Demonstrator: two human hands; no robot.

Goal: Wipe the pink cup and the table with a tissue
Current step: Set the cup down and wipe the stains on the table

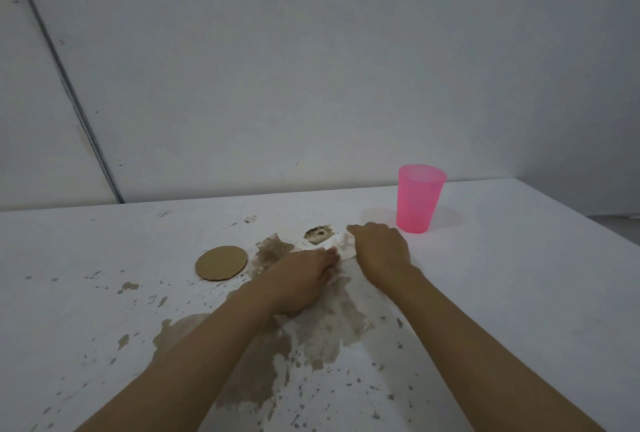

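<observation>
A translucent pink cup stands upright on the white table, just beyond and right of my hands. A crumpled white tissue lies on the table between my hands. My right hand rests on the tissue's right side, fingers curled over it. My left hand lies flat, palm down, its fingertips touching the tissue's left edge. Most of the tissue is hidden under the hands.
Brown worn patches and specks mark the table top around and in front of my hands. A round brown cardboard disc lies flat to the left. A grey wall rises right behind the table's far edge.
</observation>
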